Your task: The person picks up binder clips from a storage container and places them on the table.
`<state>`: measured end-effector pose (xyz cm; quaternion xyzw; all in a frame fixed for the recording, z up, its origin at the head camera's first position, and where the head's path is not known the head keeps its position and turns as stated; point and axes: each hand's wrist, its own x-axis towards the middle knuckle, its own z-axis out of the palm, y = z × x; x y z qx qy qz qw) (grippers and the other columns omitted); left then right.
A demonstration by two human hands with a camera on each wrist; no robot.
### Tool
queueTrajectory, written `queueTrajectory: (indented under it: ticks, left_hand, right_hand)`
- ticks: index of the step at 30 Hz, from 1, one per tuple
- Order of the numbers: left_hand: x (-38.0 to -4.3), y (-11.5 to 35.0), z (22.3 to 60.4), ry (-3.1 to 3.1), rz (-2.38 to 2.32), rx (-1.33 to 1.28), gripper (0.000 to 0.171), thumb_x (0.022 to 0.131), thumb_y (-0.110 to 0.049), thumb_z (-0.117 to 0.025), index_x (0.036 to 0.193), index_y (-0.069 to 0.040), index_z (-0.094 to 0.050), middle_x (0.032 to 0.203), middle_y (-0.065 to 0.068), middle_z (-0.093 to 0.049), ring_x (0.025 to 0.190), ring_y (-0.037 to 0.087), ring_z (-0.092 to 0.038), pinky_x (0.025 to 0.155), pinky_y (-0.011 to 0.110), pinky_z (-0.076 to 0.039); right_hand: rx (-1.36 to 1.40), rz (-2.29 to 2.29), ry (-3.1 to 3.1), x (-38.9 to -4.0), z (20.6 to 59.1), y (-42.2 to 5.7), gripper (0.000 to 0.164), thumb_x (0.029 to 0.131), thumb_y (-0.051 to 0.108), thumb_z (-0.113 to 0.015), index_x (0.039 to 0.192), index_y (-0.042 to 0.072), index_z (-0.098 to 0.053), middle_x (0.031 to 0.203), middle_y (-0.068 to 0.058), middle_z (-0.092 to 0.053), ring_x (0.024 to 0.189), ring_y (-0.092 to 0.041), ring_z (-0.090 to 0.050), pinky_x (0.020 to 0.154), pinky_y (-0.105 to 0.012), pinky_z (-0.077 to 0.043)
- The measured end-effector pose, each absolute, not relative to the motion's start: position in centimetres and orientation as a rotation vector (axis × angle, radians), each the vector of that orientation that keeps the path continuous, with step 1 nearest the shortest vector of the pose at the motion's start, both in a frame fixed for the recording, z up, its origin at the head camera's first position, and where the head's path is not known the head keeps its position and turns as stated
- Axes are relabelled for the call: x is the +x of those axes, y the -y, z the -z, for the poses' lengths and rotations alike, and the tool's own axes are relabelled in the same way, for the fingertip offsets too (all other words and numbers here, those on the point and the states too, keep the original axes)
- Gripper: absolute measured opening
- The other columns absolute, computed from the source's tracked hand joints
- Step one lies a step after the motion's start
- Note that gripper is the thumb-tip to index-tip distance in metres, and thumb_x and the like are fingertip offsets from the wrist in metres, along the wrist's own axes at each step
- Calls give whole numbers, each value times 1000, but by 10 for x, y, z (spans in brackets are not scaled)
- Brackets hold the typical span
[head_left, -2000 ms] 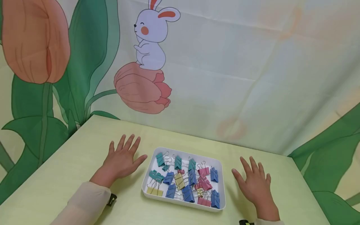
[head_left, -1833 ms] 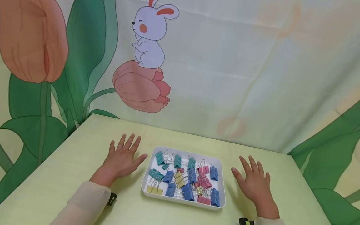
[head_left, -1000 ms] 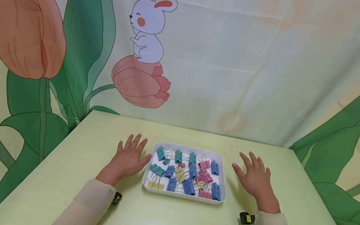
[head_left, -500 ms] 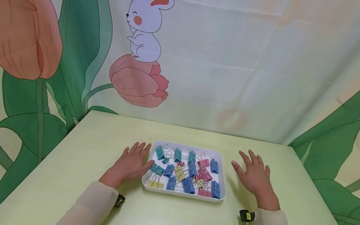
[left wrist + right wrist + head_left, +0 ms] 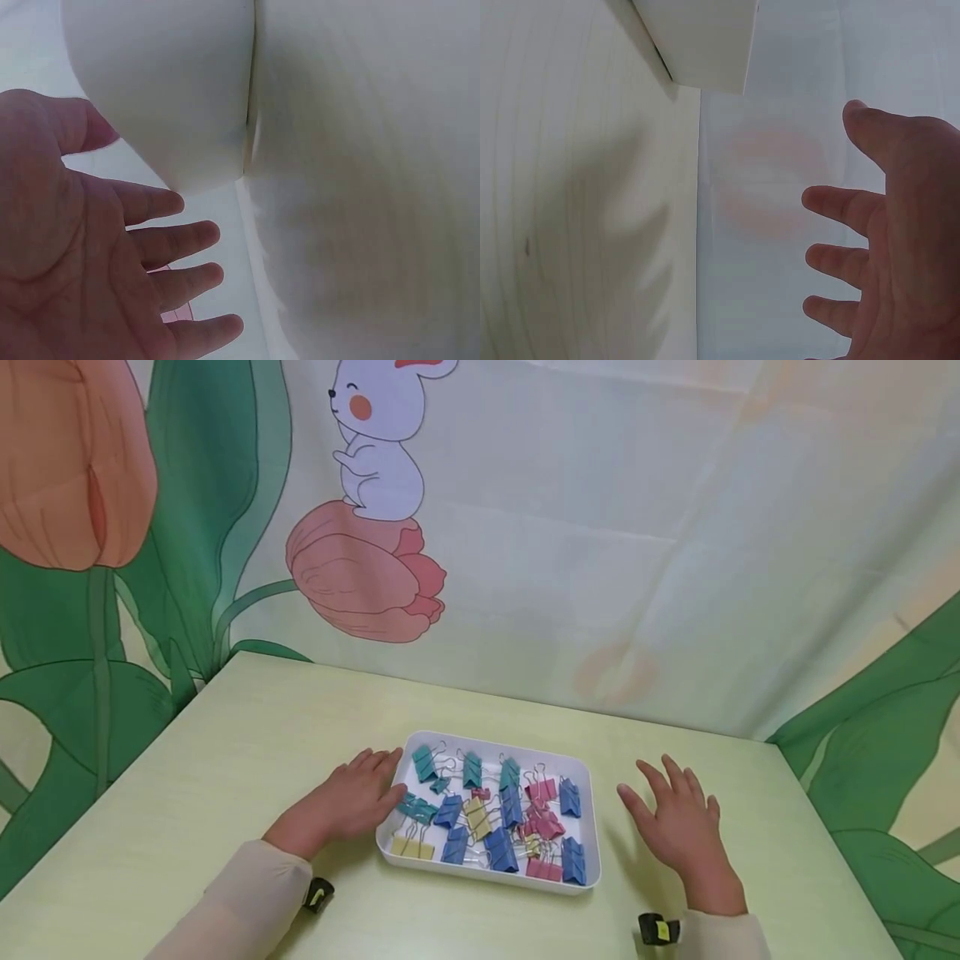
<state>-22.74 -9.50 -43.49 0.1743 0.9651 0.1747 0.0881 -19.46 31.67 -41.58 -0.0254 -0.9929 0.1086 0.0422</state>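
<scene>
A white shallow tray (image 5: 487, 876) holds several binder clips: teal (image 5: 472, 770), blue (image 5: 501, 849), yellow (image 5: 412, 847) and pink (image 5: 542, 790). My left hand (image 5: 348, 797) is at the tray's left side, its thumb and index fingertips overlapping the rim in the head view. The left wrist view shows that hand (image 5: 97, 247) with fingers extended and nothing held, close to the tray's outer wall (image 5: 165, 90). To the right of the tray, apart from it, my right hand (image 5: 678, 822) hovers above the table, fingers spread and palm bare in the right wrist view.
The pale yellow-green table (image 5: 300, 718) carries the tray near its middle. Behind it hangs a cloth backdrop (image 5: 525, 568) printed with tulips and a rabbit. Dark bands (image 5: 318, 895) sit at both wrists.
My left hand has moved rightward and slightly down to the tray's left rim. The right hand stays nearly still beside the tray. The head view has tilted down a little.
</scene>
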Motion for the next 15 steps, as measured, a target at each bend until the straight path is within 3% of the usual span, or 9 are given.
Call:
queueTrajectory:
  ticks: [15]
  left_hand:
    - [-226, 97, 444, -2795, -682, 537, 68, 95, -25, -47, 150, 7, -22, 153, 25, -32, 144, 45, -22, 116, 54, -22]
  right_hand:
    - [-99, -327, 3061, -194, 414, -315, 75, 94, 66, -31, 147, 13, -38, 158, -24, -18, 142, -53, -14, 104, -77, -11]
